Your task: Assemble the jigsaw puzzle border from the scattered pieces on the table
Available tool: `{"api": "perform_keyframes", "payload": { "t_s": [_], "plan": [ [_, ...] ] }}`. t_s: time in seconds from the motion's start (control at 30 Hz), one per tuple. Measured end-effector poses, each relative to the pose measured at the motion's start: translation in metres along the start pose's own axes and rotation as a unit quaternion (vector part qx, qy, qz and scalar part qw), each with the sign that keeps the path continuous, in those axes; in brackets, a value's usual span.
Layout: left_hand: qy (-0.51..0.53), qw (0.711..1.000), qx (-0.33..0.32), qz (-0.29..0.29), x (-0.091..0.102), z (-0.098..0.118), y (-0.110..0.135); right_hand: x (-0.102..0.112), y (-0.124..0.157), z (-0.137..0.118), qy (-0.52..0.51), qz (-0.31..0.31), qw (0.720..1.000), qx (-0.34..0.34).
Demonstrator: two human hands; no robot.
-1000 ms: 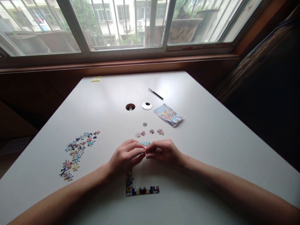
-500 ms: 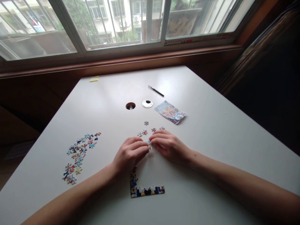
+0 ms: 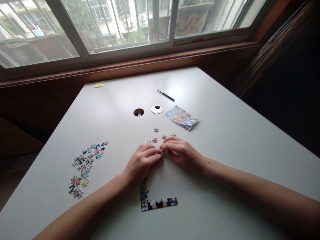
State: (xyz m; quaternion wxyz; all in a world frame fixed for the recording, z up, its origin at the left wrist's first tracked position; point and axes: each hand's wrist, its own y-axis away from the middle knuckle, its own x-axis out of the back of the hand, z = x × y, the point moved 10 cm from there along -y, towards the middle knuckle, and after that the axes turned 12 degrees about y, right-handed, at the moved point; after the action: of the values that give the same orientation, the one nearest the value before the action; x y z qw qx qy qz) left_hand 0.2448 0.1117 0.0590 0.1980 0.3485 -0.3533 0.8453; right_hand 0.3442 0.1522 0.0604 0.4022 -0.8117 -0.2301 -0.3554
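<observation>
My left hand (image 3: 143,160) and my right hand (image 3: 181,152) meet at the middle of the white table (image 3: 212,196), fingers bent and closed. Between their fingertips a small puzzle piece (image 3: 164,154) shows in part; the fingers cover most of it. Below my left hand, an L-shaped strip of joined jigsaw border (image 3: 160,204) lies flat, its upper end hidden under that hand. Just beyond the hands lie several loose puzzle pieces (image 3: 154,140), with a single piece (image 3: 156,130) a little farther off.
At the left spreads a heap of loose puzzle pieces (image 3: 85,163). Farther back are a printed picture sheet (image 3: 182,117), a black pen (image 3: 166,95), a round cable hole (image 3: 138,112) and its metal cover (image 3: 156,109). A yellow sticky note (image 3: 99,84) is near the far edge.
My left fingertips have shifted slightly right, closer to my right hand, and cover more of the piece. The whole view has tilted a little; the loose pieces lie as before.
</observation>
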Motion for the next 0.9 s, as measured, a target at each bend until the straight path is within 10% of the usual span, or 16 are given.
{"api": "perform_keyframes", "payload": {
  "t_s": [0.9],
  "plan": [
    [0.005,1.000,-0.016,-0.011,-0.002,0.003,0.002,0.003,0.004,-0.024,0.097,-0.020,0.988,0.121]
  ]
}}
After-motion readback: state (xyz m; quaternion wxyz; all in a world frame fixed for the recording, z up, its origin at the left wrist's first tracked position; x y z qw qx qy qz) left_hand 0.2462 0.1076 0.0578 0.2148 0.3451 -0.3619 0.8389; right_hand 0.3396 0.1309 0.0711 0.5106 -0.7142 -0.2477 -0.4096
